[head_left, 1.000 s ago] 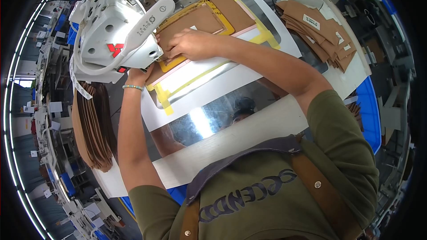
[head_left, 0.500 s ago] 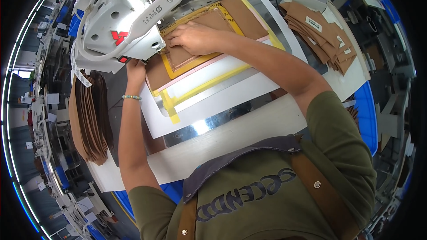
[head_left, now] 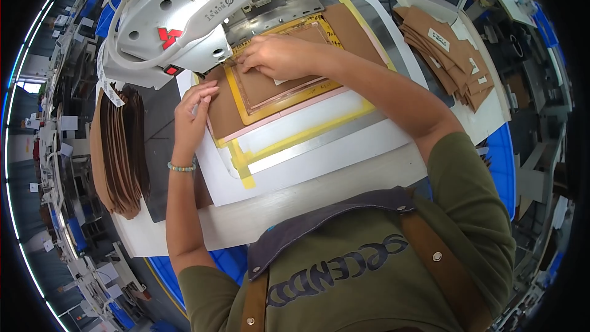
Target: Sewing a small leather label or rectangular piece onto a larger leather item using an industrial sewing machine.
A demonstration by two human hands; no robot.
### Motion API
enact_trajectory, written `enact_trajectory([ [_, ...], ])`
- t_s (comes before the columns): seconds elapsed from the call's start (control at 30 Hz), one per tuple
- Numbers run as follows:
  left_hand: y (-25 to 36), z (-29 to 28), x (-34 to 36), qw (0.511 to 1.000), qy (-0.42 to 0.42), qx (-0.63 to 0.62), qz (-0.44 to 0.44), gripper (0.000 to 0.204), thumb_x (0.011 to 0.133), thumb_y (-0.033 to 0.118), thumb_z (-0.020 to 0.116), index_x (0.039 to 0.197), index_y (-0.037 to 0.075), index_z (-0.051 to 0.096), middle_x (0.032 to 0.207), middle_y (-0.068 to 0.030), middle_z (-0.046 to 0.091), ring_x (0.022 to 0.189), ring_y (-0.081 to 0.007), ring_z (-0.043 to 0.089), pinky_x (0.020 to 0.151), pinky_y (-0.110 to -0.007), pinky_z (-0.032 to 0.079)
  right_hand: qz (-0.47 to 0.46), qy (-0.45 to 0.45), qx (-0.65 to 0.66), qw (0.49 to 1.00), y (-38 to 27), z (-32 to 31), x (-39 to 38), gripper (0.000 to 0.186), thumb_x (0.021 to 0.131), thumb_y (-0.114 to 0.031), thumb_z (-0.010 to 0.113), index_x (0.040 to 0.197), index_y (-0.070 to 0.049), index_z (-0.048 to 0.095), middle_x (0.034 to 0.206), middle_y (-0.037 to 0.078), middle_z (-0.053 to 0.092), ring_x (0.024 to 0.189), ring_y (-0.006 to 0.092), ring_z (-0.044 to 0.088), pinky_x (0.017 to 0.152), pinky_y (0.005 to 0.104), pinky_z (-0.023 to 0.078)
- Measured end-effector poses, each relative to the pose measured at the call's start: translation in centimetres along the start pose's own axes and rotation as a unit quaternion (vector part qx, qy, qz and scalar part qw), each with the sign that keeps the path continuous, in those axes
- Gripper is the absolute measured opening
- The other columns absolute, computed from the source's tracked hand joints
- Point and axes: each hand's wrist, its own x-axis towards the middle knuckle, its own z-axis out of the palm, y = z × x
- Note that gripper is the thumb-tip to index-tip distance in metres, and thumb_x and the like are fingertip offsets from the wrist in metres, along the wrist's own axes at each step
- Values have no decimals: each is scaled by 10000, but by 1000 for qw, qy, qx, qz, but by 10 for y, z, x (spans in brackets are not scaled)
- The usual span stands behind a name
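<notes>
Head view: flat brown panel (head_left: 261, 88) lies inside yellow rectangular frame (head_left: 289, 103). Right hand (head_left: 273, 57): bent fingers on panel, can't tell if grip pinches. Left hand (head_left: 192, 112): grip loosely spread, nothing visible held. Risk: uneven finger pressure could skew panel. Blue plastic bin (head_left: 504, 172), right: contents unclear.

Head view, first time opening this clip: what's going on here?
A person is working beside a white machine head. Their right hand lies over the brown panel inside a yellow frame, fingertips close to the machine. The left hand is loosely open at the left edge of the work; whether it touches anything is hard to tell. Brown pieces are piled at the left and right.
</notes>
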Motion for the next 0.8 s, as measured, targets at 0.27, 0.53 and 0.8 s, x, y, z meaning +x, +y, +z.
enact_trajectory([
  [0.27, 38, 13, 3, 1000, -23, 15, 5, 246, 1063, 36, 603, 1251, -1, 758, 1347, -131, 752, 1294, -265, 682, 1121, -376, 500, 29, 14, -10, 999, -4, -43, -40, 292, 1028, -103, 615, 1269, -37, 768, 1418, 97, 709, 1305, 288, 615, 1139, 430, 495],
  [0.53, 65, 37, 4, 980, -115, 135, 94, 395, 1020, 35, 648, 1413, 59, 688, 1551, -112, 619, 1471, -354, 529, 1221, -464, 409, 153, -37, -216, 964, 4, -58, -130, 381, 1020, -96, 610, 1391, -65, 689, 1510, 83, 648, 1344, 284, 600, 1130, 434, 499],
  [0.8, 62, 68, 16, 953, -135, 236, 130, 487, 1061, 202, 654, 1535, 98, 606, 1663, -88, 514, 1549, -380, 432, 1259, -518, 354, 103, 19, -319, 942, 2, -39, -130, 445, 973, -74, 637, 1418, -63, 650, 1561, 98, 610, 1345, 279, 603, 1029, 434, 518],
])
